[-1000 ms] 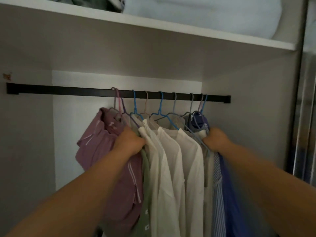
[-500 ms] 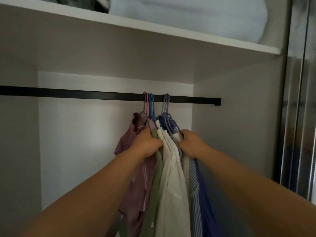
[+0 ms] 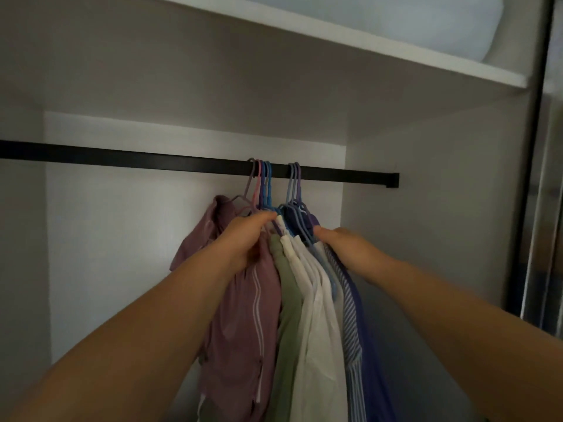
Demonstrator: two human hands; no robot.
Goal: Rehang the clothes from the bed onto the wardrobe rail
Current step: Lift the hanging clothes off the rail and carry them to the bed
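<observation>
A black wardrobe rail runs across the closet. Several coloured plastic hangers hook over it in two tight clusters. On them hang a mauve jacket, a green garment, white shirts, a striped shirt and a blue garment, all pressed into one bunch. My left hand grips the left side of the bunch at the hanger shoulders. My right hand grips the right side of it.
A white shelf above the rail carries a pale blue folded blanket. The closet's right wall stands close behind the rail's end. A mirrored door frame borders the right side. Bare rail extends left of the hangers.
The spread-out hangers have been squeezed together into a tight bunch. My hands came closer to each other, and the view has tilted slightly.
</observation>
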